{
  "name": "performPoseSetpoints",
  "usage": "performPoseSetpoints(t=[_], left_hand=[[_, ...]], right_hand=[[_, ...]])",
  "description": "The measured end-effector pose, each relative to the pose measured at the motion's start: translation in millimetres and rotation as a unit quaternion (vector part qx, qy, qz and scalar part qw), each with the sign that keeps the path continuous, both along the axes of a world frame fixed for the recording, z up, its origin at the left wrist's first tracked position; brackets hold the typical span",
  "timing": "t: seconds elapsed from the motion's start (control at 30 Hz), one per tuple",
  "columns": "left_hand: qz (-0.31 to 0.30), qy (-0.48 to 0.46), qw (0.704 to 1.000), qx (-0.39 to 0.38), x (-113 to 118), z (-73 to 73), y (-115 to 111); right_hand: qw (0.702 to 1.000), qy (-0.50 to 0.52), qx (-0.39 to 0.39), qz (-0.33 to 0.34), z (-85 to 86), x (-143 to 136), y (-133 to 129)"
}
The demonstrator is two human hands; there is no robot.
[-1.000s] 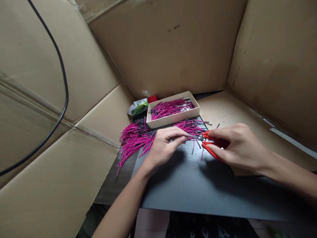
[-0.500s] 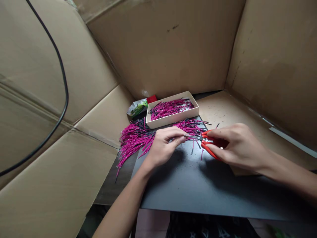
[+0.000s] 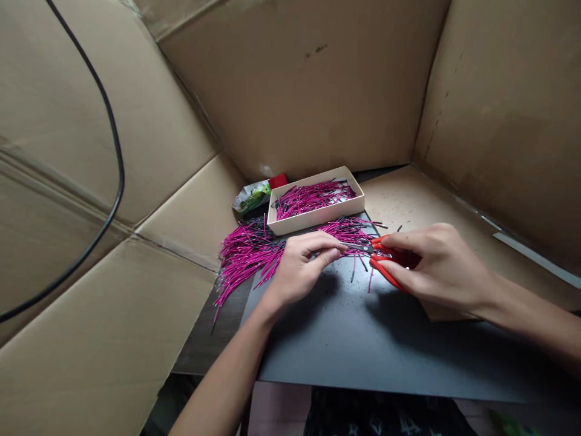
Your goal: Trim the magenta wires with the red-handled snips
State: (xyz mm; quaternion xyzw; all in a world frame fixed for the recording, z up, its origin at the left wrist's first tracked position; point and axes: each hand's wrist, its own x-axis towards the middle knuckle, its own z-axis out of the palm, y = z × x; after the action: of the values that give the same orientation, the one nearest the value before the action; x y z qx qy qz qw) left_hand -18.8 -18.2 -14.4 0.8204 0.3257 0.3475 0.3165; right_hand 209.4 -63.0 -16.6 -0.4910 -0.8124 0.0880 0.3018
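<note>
My right hand [image 3: 436, 266] is closed round red-handled pliers [image 3: 385, 274], whose slim dark jaws point left. Thumb and fingertips pinched together, my left hand [image 3: 306, 263] meets the tip of the jaws; what it pinches is too small and hidden to make out. Behind my left hand lies a heap of magenta wires with black ends [image 3: 247, 257], spread over the table. More of the same wires [image 3: 313, 198] fill a shallow cream box [image 3: 318, 220] just beyond my hands. A few loose pieces lie below the jaws.
A grey mat [image 3: 336, 345] covers the table in front of me. Cardboard walls [image 3: 299, 91] stand at the back and both sides. A green and red packet [image 3: 256, 195] sits left of the box. A black cable [image 3: 118, 157] hangs at the left.
The pliers and my right hand have shifted very slightly to the right. My left hand stays pinched in nearly the same place.
</note>
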Motion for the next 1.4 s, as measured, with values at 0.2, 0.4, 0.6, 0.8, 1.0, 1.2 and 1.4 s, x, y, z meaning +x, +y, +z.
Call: performPoseSetpoints(t=[0.2, 0.4, 0.6, 0.8, 1.0, 1.2, 1.4], left_hand=[[-0.003, 0.003, 1.0, -0.005, 0.2, 0.8, -0.6], [-0.009, 0.007, 1.0, 0.001, 0.2, 1.1, -0.6], [-0.018, 0.012, 1.0, 0.0, 1.1, 0.1, -0.2], [-0.02, 0.015, 1.0, -0.015, 0.9, 0.8, -0.3], [-0.023, 0.013, 1.0, -0.017, 0.5, 0.5, -0.6], [-0.024, 0.013, 0.999, -0.028, 0.5, 0.0, -0.5], [-0.029, 0.004, 0.999, -0.04, 1.1, 1.6, -1.3]], right_hand=[[1.0, -0.014, -0.014, -0.001, -0.8, 0.2, 0.3], [1.0, -0.009, -0.019, 0.02, -0.8, 1.8, 1.5], [0.999, -0.007, -0.02, 0.046, -1.6, 3.6, 3.0], [1.0, 0.001, -0.023, 0.009, -1.4, 2.2, 0.9], [1.0, -0.007, -0.015, 0.002, -2.4, 0.9, 0.1], [0.999, -0.002, -0.009, 0.031, -3.0, 3.3, 1.4], [1.0, -0.002, -0.006, 0.019, 1.0, 1.8, -0.2]])
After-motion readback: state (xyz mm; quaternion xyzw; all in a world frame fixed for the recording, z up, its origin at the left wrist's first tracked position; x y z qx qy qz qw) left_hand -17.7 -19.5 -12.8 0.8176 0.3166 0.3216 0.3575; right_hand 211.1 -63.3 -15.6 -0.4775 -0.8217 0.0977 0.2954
